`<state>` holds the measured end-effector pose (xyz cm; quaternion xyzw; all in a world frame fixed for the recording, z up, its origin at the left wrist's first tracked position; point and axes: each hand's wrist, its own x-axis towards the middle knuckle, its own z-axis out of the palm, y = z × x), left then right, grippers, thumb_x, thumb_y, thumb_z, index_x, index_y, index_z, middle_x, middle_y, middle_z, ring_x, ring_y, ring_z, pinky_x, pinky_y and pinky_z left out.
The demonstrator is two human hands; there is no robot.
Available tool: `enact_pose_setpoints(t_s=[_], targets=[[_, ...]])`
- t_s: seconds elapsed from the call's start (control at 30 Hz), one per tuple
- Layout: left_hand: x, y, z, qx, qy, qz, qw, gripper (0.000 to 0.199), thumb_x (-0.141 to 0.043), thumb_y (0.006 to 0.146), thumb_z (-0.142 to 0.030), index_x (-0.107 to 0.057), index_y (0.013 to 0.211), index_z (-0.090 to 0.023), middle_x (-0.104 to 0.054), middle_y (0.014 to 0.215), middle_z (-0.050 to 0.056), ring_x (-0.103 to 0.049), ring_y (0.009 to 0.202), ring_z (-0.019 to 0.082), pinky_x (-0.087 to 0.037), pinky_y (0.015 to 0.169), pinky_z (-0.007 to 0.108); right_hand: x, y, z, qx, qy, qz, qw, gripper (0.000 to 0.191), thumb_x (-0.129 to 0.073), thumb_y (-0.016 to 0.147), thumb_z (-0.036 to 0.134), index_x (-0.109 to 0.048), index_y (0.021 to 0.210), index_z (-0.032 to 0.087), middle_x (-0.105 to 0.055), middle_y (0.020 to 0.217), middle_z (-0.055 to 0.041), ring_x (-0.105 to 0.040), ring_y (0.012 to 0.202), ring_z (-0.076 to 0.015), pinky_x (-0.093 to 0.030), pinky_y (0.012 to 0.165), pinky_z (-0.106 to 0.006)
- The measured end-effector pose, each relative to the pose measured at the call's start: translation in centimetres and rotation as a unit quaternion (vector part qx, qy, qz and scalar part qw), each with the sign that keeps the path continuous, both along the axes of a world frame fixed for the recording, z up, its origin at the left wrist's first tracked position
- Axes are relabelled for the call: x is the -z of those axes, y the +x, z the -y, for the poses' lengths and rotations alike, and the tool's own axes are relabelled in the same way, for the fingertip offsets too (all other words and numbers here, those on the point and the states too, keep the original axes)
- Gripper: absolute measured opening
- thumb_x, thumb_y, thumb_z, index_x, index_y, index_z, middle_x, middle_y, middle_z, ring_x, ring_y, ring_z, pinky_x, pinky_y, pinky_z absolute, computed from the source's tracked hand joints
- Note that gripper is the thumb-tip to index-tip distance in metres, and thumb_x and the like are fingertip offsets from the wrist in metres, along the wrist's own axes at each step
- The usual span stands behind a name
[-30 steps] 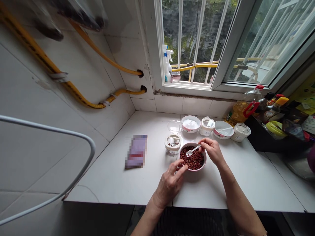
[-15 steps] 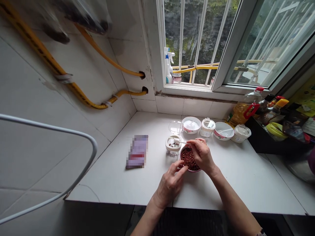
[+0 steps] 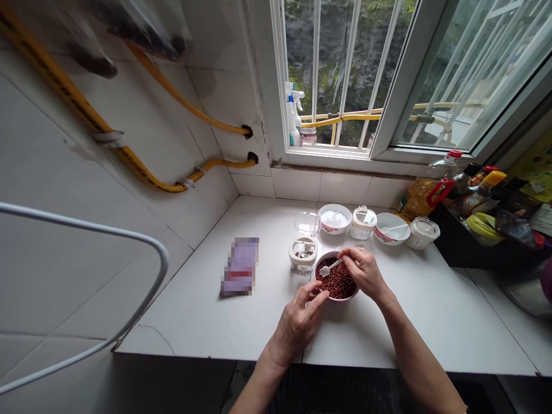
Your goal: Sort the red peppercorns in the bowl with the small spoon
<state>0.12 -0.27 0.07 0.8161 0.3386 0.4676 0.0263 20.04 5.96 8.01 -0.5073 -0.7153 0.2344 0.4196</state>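
Note:
A bowl (image 3: 340,287) of dark red peppercorn-like bits stands on the white counter. My left hand (image 3: 301,313) grips its near left rim between thumb and fingers. Pinched in my right hand (image 3: 363,270) is a small white spoon (image 3: 326,270), whose head is over the bits in the bowl. Just behind and left of the bowl is a clear jar (image 3: 303,253) with a white rim, a few dark bits inside it. Its transparent lid (image 3: 307,223) stands raised at the back.
Behind are a bowl of white powder (image 3: 335,219), a lidded jar (image 3: 363,222), a bowl with a spoon (image 3: 392,229) and another jar (image 3: 425,233). A purple packet (image 3: 242,266) lies left; an oil bottle (image 3: 425,190) stands right.
My right hand has moved slightly right, bringing the spoon from over the open jar to over the bowl. My left hand has stayed at the bowl's rim.

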Motion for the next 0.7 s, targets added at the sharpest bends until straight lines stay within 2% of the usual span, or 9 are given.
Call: enact_pose_setpoints(t_s=[0.13, 0.3, 0.7], targets=[[-0.1, 0.0, 0.0, 0.003, 0.003, 0.007, 1.000, 0.044, -0.045, 0.091, 0.001, -0.055, 0.129, -0.019, -0.058, 0.123, 0.014, -0.066, 0.101, 0.018, -0.063, 0.081, 0.029, 0.0, -0.2, 0.0, -0.025, -0.061, -0.048, 0.997, 0.017, -0.052, 0.084, 0.026, -0.064, 0.072, 0.023, -0.066, 0.059, 0.0006, -0.060, 0.063, -0.0187, -0.048, 0.074, -0.034], [0.0, 0.0, 0.0, 0.002, -0.004, 0.003, 1.000, 0.046, -0.043, 0.091, 0.000, -0.055, 0.130, -0.021, -0.059, 0.122, 0.013, -0.066, 0.100, 0.018, -0.064, 0.080, 0.029, -0.1, 0.3, -0.2, -0.019, -0.164, -0.157, 0.974, 0.016, -0.057, 0.079, 0.033, -0.065, 0.076, 0.020, -0.067, 0.056, -0.0001, -0.060, 0.055, -0.0173, -0.048, 0.060, -0.030], [-0.3, 0.1, 0.0, -0.005, 0.009, 0.000, 1.000, 0.043, -0.044, 0.089, 0.003, -0.058, 0.124, -0.018, -0.058, 0.121, 0.013, -0.065, 0.099, 0.017, -0.063, 0.080, 0.027, 0.2, 0.9, -1.0, -0.010, -0.207, -0.241, 0.948, 0.018, -0.064, 0.070, 0.036, -0.067, 0.070, 0.019, -0.067, 0.052, -0.0007, -0.060, 0.052, -0.0162, -0.049, 0.058, -0.029]])
